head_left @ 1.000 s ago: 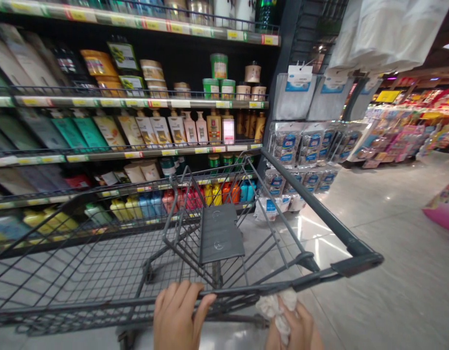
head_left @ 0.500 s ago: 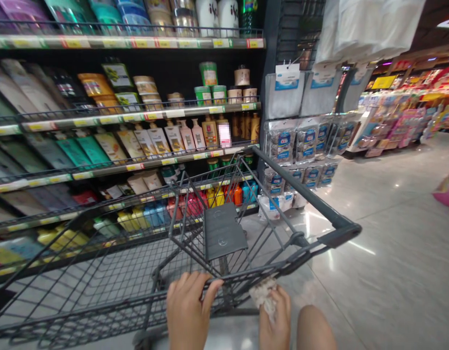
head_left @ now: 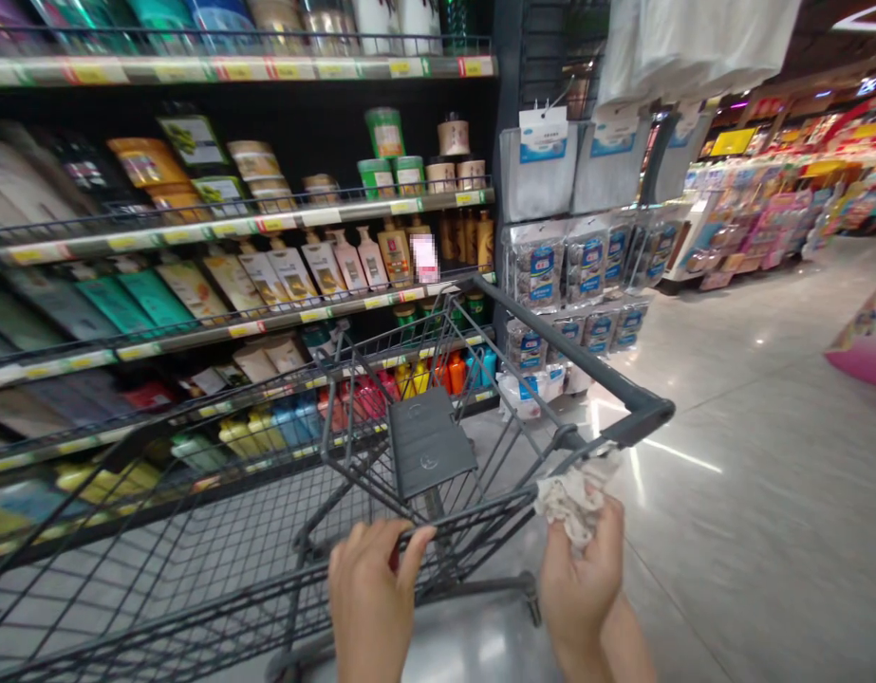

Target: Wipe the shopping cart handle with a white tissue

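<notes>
A grey wire shopping cart (head_left: 238,569) stands across my view, its push handle (head_left: 551,341) toward the right. My left hand (head_left: 373,588) is closed round the cart's near top rail, thumb on the near side. In my right hand (head_left: 584,569) is a crumpled whitish cloth (head_left: 571,498), pinched between thumb and fingers. The cloth lies against the side rail near the handle's corner. A grey fold-down child seat panel (head_left: 429,441) sits inside the cart at the handle end. The cart's basket shows bare wire mesh.
Shelves (head_left: 267,223) of bottles and jars line the left and back. Packaged scrubbers (head_left: 541,270) hang on a rack at the shelf end. A shiny tiled floor (head_left: 751,455) runs along the right. A pink rounded object (head_left: 865,341) stands at the right edge.
My right hand has moved up and right along the cart's side rail with the cloth, toward the handle corner. My left hand keeps its grip on the rail. The view has shifted slightly.
</notes>
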Available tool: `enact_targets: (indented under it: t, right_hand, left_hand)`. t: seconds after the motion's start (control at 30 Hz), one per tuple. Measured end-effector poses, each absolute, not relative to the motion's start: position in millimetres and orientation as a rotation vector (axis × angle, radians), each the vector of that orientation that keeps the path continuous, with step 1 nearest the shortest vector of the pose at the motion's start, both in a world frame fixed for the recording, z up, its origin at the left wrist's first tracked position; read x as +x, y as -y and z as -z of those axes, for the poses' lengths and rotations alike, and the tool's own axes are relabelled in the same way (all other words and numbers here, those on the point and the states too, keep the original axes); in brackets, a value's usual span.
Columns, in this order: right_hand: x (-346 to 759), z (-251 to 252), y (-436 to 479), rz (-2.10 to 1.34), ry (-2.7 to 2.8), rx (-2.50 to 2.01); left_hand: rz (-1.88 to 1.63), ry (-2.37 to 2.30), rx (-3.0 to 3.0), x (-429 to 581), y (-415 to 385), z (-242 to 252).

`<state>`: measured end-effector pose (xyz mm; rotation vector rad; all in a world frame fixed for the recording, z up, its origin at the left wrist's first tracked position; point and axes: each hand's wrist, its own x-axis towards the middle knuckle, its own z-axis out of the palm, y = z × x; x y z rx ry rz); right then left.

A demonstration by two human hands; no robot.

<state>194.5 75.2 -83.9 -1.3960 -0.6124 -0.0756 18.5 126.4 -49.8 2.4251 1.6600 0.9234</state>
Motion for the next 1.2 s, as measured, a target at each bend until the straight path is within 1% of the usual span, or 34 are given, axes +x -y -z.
enact_targets:
  t: [0.23,0.37,0.5,0.77,0.83,0.93,1.07,1.2]
  right_hand:
    - [163.9,143.3,-89.5,-0.020,0.621,-1.443]
    - [140.6,175.7,-96.7,-0.021,0.669,-1.466]
    - [120.4,208.4,-101.0,-0.108,0.767,-1.505]
    - [115.1,228.9,-107.6,-0.227,0.750,-1.500]
    - [115.6,240.0,-105.6,-0.295,0.728,-1.491]
    - [112.4,266.4,-103.1,-0.436,0.552,-1.475]
    - [104.7,295.4,-106.8,-0.786,0.172,-1.276]
    - [101.7,303.0,-115.6,-1.052,-0.122,-1.133]
  left_hand:
    - [-0.850,-1.670,2.544,24.5,-131.0,49.8]
    - [-0.877,-1.663,2.639,25.6,-135.4,51.8]
    - [-0.916,-1.666,2.680,26.7,-140.2,53.3]
    - [-0.949,-1.652,2.717,30.9,-149.9,49.6]
    - [-0.941,-1.660,2.710,30.7,-151.9,49.4]
    - [-0.936,-1.667,2.701,30.0,-153.4,49.2]
    - [-0.946,-1.661,2.707,28.6,-152.6,49.4]
    - [-0.949,-1.656,2.742,26.9,-150.5,50.1]
